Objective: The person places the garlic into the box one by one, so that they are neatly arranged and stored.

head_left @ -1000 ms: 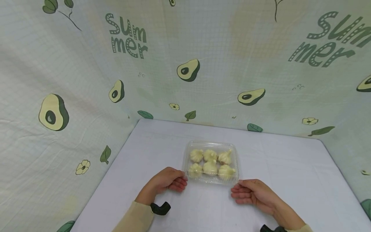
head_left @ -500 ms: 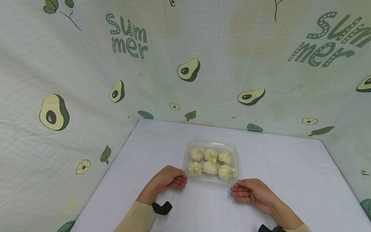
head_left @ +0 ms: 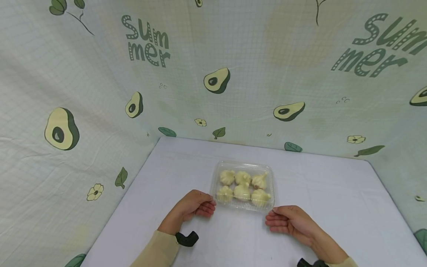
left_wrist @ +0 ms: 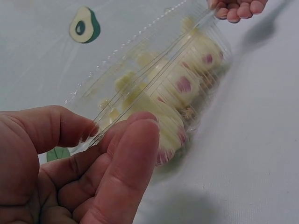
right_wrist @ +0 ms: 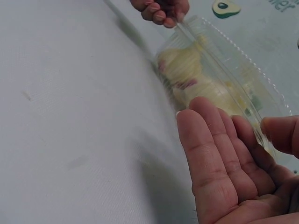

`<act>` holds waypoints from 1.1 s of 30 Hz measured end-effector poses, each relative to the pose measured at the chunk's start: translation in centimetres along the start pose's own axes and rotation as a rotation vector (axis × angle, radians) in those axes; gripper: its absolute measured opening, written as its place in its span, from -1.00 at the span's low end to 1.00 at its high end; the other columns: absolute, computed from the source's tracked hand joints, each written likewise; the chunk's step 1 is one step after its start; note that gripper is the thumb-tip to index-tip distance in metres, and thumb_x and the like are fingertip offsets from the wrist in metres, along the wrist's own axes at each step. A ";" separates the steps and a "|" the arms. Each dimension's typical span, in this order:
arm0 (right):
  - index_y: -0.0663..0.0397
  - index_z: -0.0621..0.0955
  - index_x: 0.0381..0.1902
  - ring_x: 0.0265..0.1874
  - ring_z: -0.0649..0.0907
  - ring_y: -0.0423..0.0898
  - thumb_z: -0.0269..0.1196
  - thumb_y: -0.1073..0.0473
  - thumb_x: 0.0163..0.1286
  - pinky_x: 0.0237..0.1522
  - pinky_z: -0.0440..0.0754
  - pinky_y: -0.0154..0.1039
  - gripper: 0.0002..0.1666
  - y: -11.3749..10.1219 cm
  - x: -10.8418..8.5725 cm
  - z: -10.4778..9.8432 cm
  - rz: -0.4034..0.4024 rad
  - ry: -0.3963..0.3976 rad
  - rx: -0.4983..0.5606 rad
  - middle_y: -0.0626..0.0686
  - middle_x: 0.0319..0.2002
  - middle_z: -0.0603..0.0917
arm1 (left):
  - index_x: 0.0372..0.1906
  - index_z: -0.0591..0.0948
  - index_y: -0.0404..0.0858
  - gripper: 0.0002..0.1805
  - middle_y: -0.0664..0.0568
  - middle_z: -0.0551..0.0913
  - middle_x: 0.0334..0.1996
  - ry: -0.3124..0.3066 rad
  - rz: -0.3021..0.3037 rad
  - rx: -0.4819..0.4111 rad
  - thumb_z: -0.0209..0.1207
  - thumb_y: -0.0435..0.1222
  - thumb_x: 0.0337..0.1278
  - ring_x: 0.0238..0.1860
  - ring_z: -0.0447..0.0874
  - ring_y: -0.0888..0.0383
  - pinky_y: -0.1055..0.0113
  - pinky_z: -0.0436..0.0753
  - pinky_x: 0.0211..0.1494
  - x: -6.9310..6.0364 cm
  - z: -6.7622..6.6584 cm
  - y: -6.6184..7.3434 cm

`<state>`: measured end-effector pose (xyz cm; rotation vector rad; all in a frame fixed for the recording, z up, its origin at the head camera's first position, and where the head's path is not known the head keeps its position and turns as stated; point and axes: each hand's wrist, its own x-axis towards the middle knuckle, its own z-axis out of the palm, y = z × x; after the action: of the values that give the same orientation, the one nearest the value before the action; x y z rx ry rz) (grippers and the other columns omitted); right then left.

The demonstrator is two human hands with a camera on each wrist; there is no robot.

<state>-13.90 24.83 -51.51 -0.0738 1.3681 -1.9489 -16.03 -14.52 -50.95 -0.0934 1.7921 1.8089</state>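
A clear plastic clamshell box with several whole garlic bulbs inside lies near the middle of the white-covered table. Its lid appears closed. My left hand pinches the near left corner of the rim between thumb and fingers. At the near right corner, my right hand pinches the rim, thumb on top, with the other fingers loosely extended. Purple-tinged garlic shows through the side wall in the left wrist view. From the right wrist view, fingers partly hide the box.
A white cloth covers the table. Pale fabric walls with avocado prints and lettering stand behind it and at both sides. Black wrist mounts sit at the sleeve cuffs.
Both hands keep their pinch on the box rim. My left hand and the box's near edge have shifted very slightly away from me; otherwise the scene looks the same.
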 end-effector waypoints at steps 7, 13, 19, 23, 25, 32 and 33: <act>0.33 0.70 0.00 -0.03 0.83 0.00 0.03 0.20 0.71 0.11 0.79 -0.11 -0.64 0.0 0.0 0.0 -0.002 0.003 -0.011 0.17 -0.08 0.84 | -0.07 0.70 -0.63 -0.65 0.01 0.77 -0.46 0.008 0.016 0.011 0.16 -0.33 0.47 -0.43 0.80 0.19 0.31 0.84 -0.26 0.1 0.0 0.1; 0.31 0.71 -0.01 -0.03 0.83 -0.01 0.02 0.21 0.71 0.10 0.79 -0.12 -0.64 0.0 0.0 0.0 -0.010 -0.002 -0.010 0.15 -0.09 0.84 | -0.06 0.69 -0.64 -0.64 0.03 0.76 -0.47 0.012 0.028 0.024 0.17 -0.32 0.47 -0.43 0.79 0.22 0.35 0.83 -0.27 0.0 0.0 0.3; 0.29 0.72 -0.03 -0.05 0.84 -0.01 0.01 0.23 0.71 0.10 0.79 -0.12 -0.64 0.1 -0.1 0.1 -0.020 -0.003 -0.007 0.14 -0.11 0.84 | -0.03 0.66 -0.68 -0.62 0.05 0.74 -0.48 0.013 0.034 0.016 0.16 -0.33 0.48 -0.45 0.77 0.23 0.38 0.81 -0.30 0.0 0.2 0.5; 0.27 0.72 -0.05 -0.06 0.84 -0.02 0.01 0.24 0.71 0.09 0.79 -0.13 -0.65 0.2 0.0 0.1 -0.027 -0.001 -0.009 0.13 -0.13 0.85 | -0.02 0.65 -0.70 -0.61 0.06 0.74 -0.50 0.021 0.038 0.014 0.16 -0.33 0.49 -0.46 0.77 0.24 0.39 0.80 -0.32 0.1 0.4 0.6; 0.26 0.72 -0.05 -0.06 0.84 -0.02 0.01 0.24 0.71 0.09 0.79 -0.13 -0.65 0.2 0.0 0.1 -0.028 -0.001 -0.010 0.13 -0.13 0.85 | -0.02 0.65 -0.71 -0.61 0.07 0.74 -0.50 0.025 0.043 0.016 0.15 -0.34 0.49 -0.47 0.76 0.25 0.39 0.80 -0.33 0.1 0.4 0.6; 0.27 0.73 -0.05 -0.07 0.84 -0.02 0.02 0.23 0.71 0.08 0.80 -0.13 -0.65 0.3 0.1 0.1 -0.031 0.007 -0.015 0.14 -0.13 0.85 | -0.03 0.64 -0.73 -0.62 0.06 0.74 -0.50 0.027 0.055 0.019 0.16 -0.36 0.47 -0.47 0.76 0.25 0.39 0.81 -0.31 0.1 0.3 0.5; 0.27 0.73 -0.05 -0.07 0.84 -0.02 0.02 0.23 0.71 0.08 0.80 -0.13 -0.65 0.3 0.1 0.0 -0.031 0.010 -0.015 0.14 -0.13 0.85 | -0.02 0.64 -0.73 -0.62 0.06 0.74 -0.50 0.028 0.056 0.018 0.16 -0.36 0.47 -0.47 0.76 0.25 0.39 0.81 -0.31 0.2 0.3 0.4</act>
<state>-13.78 24.70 -51.77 -0.0932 1.3959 -1.9669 -16.26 -14.13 -50.61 -0.0627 1.8468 1.8387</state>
